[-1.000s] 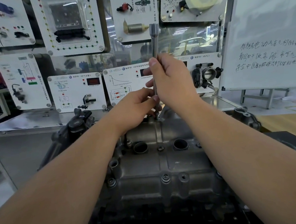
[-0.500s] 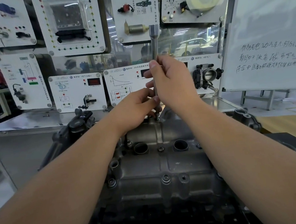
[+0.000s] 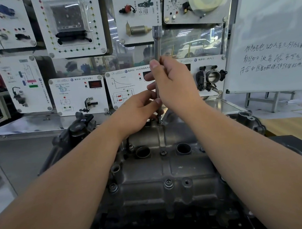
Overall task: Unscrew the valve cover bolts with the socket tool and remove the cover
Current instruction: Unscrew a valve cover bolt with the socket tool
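The socket tool was held upright over the far edge of the valve cover, its lower end seated on a far bolt; the vertical stance was judged to keep the socket square on the bolt head. The right hand was wrapped round the upper shaft, thumb raised along it, presumably to turn the tool; the left hand pinched the lower shaft near the cover, presumably to steady the tip and stop it slipping off. The cover was found in place on the engine, directly beneath both forearms. A near-edge bolt and a centre bolt were seen in their holes; whether loosened could not be told. Removal of the cover was judged not yet possible. Training panels and a whiteboard stood behind the bench.
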A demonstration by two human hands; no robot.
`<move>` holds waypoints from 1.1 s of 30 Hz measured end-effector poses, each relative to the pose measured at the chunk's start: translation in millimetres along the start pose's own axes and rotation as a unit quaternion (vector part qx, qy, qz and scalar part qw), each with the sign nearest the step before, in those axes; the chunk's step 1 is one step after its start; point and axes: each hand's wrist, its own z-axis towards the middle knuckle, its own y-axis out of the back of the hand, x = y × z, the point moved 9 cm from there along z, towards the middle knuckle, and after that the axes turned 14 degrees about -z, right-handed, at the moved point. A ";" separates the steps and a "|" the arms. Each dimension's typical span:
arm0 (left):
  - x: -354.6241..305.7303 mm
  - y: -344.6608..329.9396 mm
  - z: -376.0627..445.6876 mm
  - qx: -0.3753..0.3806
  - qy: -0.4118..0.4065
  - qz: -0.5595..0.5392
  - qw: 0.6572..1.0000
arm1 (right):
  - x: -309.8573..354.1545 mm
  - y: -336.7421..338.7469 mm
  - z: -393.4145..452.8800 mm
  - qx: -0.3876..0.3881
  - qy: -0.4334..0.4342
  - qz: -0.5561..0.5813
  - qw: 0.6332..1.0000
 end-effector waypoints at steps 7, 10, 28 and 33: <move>1.1 0.6 -0.3 -0.009 0.005 -0.015 1.000 | -3.2 1.8 1.5 -0.010 0.001 -0.010 1.000; -0.8 -1.3 -1.0 0.001 0.000 -0.008 1.000 | -1.8 1.6 0.7 -0.007 -0.001 -0.019 1.000; 1.0 1.0 0.5 -0.001 -0.004 -0.027 1.000 | -2.3 1.1 -1.5 -0.004 -0.004 -0.007 1.000; 5.6 2.4 1.7 -0.008 0.008 -0.020 1.000 | -0.8 4.3 -0.1 -0.022 0.001 -0.034 0.999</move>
